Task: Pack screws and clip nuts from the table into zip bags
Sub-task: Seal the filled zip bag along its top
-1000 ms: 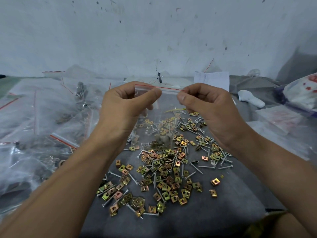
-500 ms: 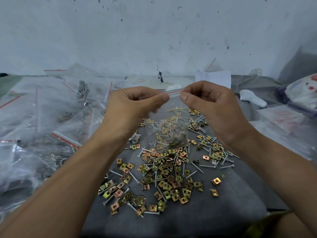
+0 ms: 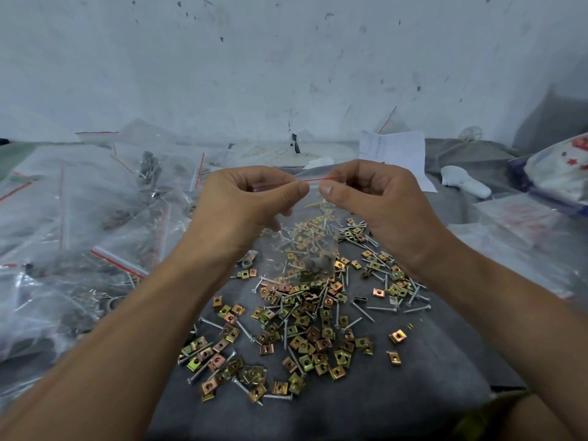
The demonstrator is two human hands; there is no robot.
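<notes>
Zip bag [image 3: 299,246] with a few small parts inside, top strip pinched between both hands [image 3: 313,194].

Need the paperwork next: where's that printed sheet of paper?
In the head view, the paper leans on the wall at the back right, behind the right hand.

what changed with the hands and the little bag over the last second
The left hand and right hand slid toward each other along the red-striped top edge of the small clear plastic zip bag, so their thumbs now nearly meet. Both pinch that edge as before, and the bag hangs narrower. The pile of brass-coloured square clip nuts and silver screws on the grey cloth stayed put.
</notes>
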